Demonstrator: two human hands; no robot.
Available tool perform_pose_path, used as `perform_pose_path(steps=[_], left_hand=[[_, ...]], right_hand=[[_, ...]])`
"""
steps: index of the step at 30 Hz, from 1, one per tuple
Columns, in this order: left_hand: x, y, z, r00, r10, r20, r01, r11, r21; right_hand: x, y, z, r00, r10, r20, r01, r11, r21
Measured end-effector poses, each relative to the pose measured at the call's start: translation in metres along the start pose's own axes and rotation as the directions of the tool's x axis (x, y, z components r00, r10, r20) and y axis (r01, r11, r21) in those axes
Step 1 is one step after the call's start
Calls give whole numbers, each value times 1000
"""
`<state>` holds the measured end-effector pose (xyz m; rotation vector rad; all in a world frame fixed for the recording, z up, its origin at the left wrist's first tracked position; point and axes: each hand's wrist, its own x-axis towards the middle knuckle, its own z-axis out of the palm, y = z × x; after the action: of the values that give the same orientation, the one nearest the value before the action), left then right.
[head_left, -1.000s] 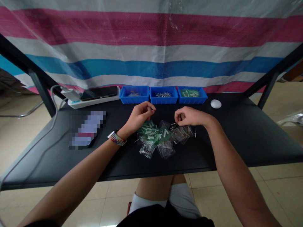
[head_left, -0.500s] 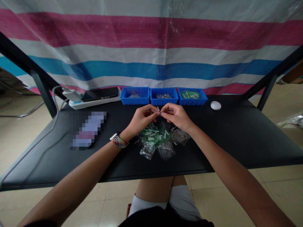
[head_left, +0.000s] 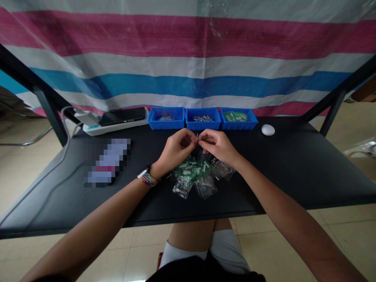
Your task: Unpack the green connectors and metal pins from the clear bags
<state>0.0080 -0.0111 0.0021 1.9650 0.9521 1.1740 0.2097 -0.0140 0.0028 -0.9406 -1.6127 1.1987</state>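
Above the pile of packets, my left hand (head_left: 179, 147) and my right hand (head_left: 219, 145) meet fingertip to fingertip. Between them a small silvery metal piece (head_left: 197, 136) stands roughly upright, pinched by the thumb and fingers of both hands. It is too small for me to tell its exact kind. Just below lies a heap of green plastic packets (head_left: 192, 168) with pale slim pieces in them. Clear packets (head_left: 182, 186) with small metal parts fan out around the heap, partly hidden by my hands.
Behind my hands stand a left blue bin (head_left: 166, 124) with a few small pieces, a middle blue bin (head_left: 203, 125) of silvery metal parts, and a right blue bin (head_left: 239, 125) of green packets. A power strip (head_left: 123, 126), a blurred phone (head_left: 108, 162) and a white oval object (head_left: 268, 130) lie around.
The metal piece has gone from leaning to more upright between my fingertips. Both hands stay in nearly the same place; the view has shifted slightly.
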Motion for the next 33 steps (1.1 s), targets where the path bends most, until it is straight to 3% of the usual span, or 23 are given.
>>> perform_pose_path(steps=[7, 11, 14, 21, 33], left_hand=[[0, -6, -2, 995, -6, -103, 13, 998, 60], [1, -8, -4, 991, 20, -131, -9, 996, 87], [1, -5, -5, 993, 78, -89, -69, 993, 94], [3, 0, -5, 994, 84, -71, -83, 996, 23], [6, -3, -6, 992, -111, -57, 95, 969, -227]], right_hand=[[-2, -11, -8, 984, 75, 162, -80, 996, 25], [0, -10, -11, 990, 132, 52, -135, 989, 60], [0, -8, -13, 983, 179, -47, -175, 980, 92], [0, -8, -10, 982, 190, -17, -186, 975, 121], [0, -5, -10, 993, 114, -25, -111, 988, 104]])
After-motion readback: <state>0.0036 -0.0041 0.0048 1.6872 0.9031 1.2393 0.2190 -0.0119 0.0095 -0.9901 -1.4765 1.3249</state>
